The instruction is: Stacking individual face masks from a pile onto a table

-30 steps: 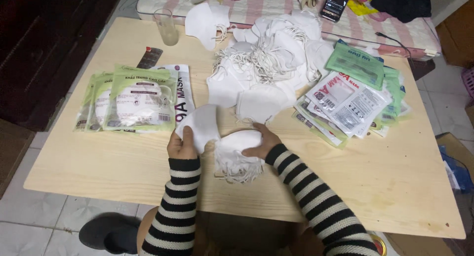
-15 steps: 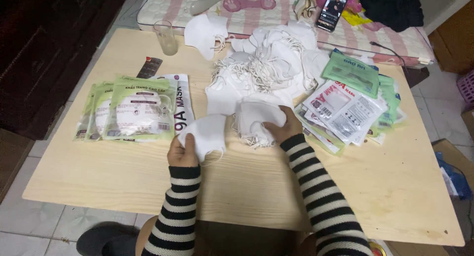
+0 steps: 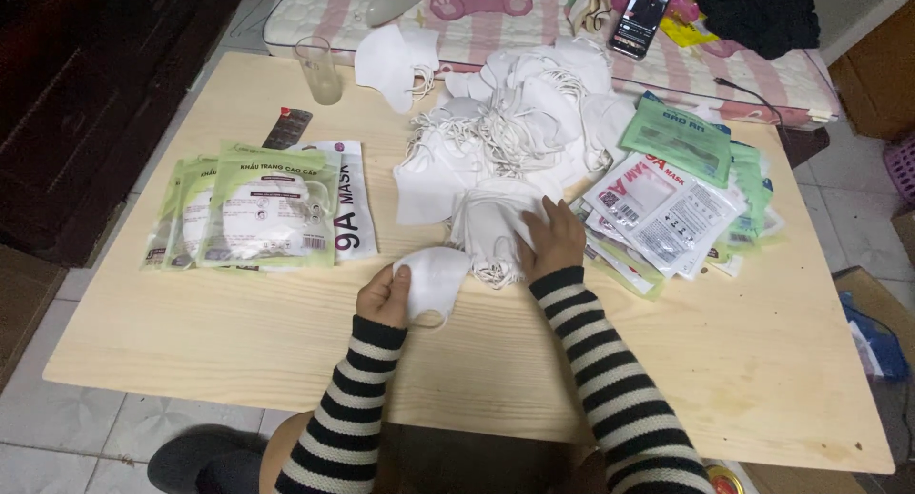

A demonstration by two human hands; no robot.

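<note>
My left hand (image 3: 385, 296) holds a single white face mask (image 3: 434, 280) just above the wooden table (image 3: 229, 332), near its front middle. My right hand (image 3: 551, 239) presses flat on a small stack of white masks (image 3: 488, 225) beside it. Behind that stack a big loose heap of white masks (image 3: 519, 127) with tangled ear loops covers the table's middle. Both arms wear black-and-white striped sleeves.
Green and white filled mask packets (image 3: 262, 208) lie at the left. Empty flat packets (image 3: 672, 203) pile at the right. A drinking glass (image 3: 318, 70) and a dark small object (image 3: 286, 129) stand at the back left. A phone (image 3: 643, 16) rests on striped bedding behind the table.
My right hand has carried its bundle of masks away from me and set it down against the heap. My left hand keeps one mask and has stayed near the front.
</note>
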